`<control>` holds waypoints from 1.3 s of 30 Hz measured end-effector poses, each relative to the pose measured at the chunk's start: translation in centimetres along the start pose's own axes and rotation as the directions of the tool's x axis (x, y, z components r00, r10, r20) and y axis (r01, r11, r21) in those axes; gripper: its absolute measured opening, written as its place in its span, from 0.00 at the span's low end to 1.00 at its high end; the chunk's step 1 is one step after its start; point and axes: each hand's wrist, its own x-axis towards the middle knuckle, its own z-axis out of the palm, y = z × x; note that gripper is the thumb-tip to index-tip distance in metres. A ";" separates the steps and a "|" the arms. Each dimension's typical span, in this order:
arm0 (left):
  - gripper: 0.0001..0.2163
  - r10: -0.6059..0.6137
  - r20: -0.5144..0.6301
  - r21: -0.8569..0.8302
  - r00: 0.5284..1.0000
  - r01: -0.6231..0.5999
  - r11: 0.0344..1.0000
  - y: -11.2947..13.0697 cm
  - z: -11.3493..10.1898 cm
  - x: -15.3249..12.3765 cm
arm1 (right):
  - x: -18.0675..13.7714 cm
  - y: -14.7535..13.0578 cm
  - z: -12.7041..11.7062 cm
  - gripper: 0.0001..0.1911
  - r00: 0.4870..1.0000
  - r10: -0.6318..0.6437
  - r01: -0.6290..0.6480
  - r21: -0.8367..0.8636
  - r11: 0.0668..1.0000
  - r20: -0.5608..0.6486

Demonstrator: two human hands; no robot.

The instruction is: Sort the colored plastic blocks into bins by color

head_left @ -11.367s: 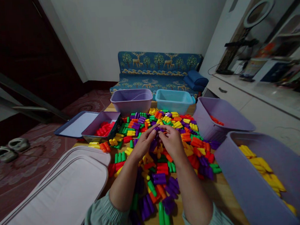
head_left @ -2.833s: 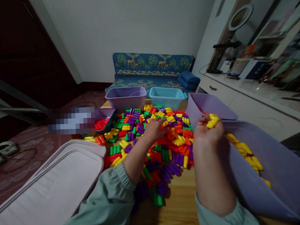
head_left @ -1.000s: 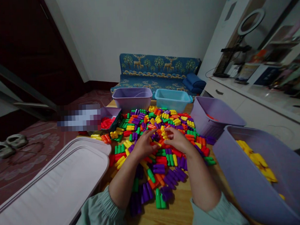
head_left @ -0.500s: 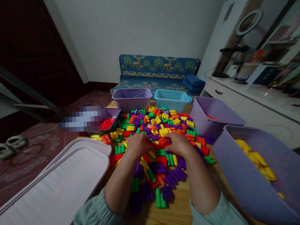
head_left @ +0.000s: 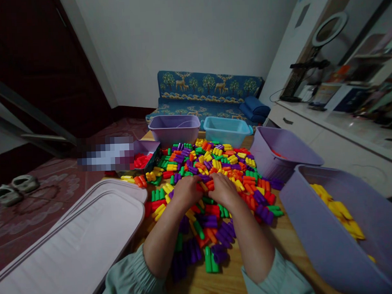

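Note:
A heap of small plastic blocks in red, orange, yellow, green and purple covers the middle of a wooden table. My left hand and my right hand rest side by side on the heap, knuckles up, fingers curled down into the blocks. Orange and yellow pieces show between the two hands; what the fingers grip is hidden. A large lilac bin at my right has yellow blocks in it.
Around the heap stand a lilac bin, a light blue bin, another lilac bin with some red pieces, and a small tray of red blocks. A pale lid lies at my left. A blue sofa lies behind.
My hands have drawn closer together on the heap and closed down over the blocks. Earlier the right hand was at the yellow bin with yellow pieces.

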 end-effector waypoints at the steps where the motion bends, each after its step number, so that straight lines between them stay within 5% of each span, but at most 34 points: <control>1: 0.22 -0.003 -0.019 -0.038 1.000 0.002 0.999 -0.1 0.2 0.1 | 0.2 0.0 0.3 0.33 1.000 -0.007 0.008 0.024 1.000 -0.014; 10: 0.20 -0.019 -0.141 -0.475 0.990 -0.051 0.878 -1.6 2.1 1.4 | 1.0 0.3 1.4 0.28 0.993 0.054 -0.027 0.244 0.969 -0.107; 12: 0.22 -0.107 -0.151 -0.696 0.983 -0.029 0.718 -1.7 2.7 1.8 | 1.4 0.7 1.8 0.26 0.982 0.090 -0.015 0.407 0.913 -0.166; 16: 0.30 -0.213 0.055 -0.982 0.975 0.092 0.167 -1.4 3.1 2.2 | 2.3 1.2 2.8 0.19 0.984 0.106 0.026 0.712 0.702 -0.141; 19: 0.31 -0.233 0.105 -0.994 0.967 0.107 -0.005 -1.0 2.7 2.1 | 2.4 1.1 2.8 0.13 0.993 0.074 0.030 0.822 0.568 -0.087; 23: 0.27 -0.288 0.107 -0.994 0.952 0.103 -0.031 -0.8 2.3 1.9 | 1.8 0.5 1.8 0.15 0.997 0.045 0.030 0.879 0.476 -0.058; 28: 0.26 -0.299 0.051 -0.998 0.953 0.057 0.011 -0.8 2.4 2.2 | 1.4 0.0 1.4 0.23 0.996 0.043 0.051 0.870 0.490 -0.082; 34: 0.23 -0.260 0.032 -0.996 0.965 0.051 0.069 -0.9 2.5 2.1 | 1.2 -0.1 1.1 0.20 0.993 0.077 0.037 0.868 0.495 -0.086; 37: 0.20 -0.242 0.007 -0.978 0.970 0.057 0.199 -1.3 2.5 2.1 | 1.2 0.1 0.7 0.19 0.991 0.117 0.001 0.898 0.439 -0.058; 39: 0.16 -0.245 -0.088 -0.919 0.966 0.015 0.393 -1.6 2.4 2.0 | 1.3 0.4 0.4 0.20 0.979 0.195 -0.023 0.915 0.402 -0.061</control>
